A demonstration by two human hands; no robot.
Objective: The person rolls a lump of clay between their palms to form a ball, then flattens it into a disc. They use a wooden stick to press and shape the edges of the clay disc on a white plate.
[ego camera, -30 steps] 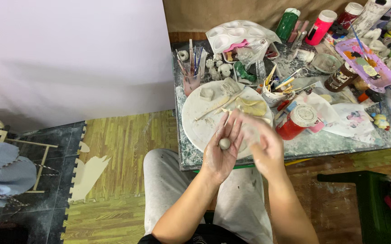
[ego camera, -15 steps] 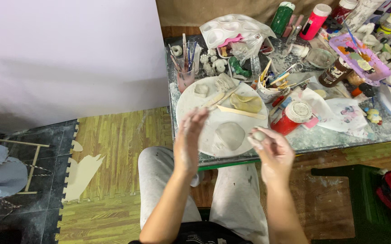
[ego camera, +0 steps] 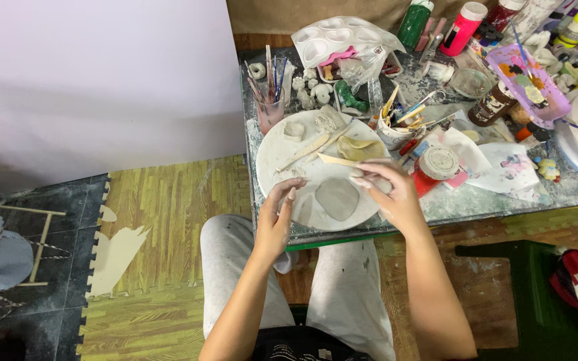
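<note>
1. Both forearms stretched forward from the lap, over the knees to the bench (ego camera: 476, 200) edge.
2. Left hand (ego camera: 277, 217) loosely curled, fingertips at the near-left rim of the round board (ego camera: 282, 157); nothing gripped.
3. Right hand (ego camera: 389, 190) palm down, fingers extended, tips by a wooden stick (ego camera: 342, 160); contact unclear.
4. Hands apart, either side of the flat grey clay (ego camera: 337, 198).
5. Clay lying flat on the board's near part.
6. Red jar (ego camera: 434, 168) just right of the right hand.
</note>
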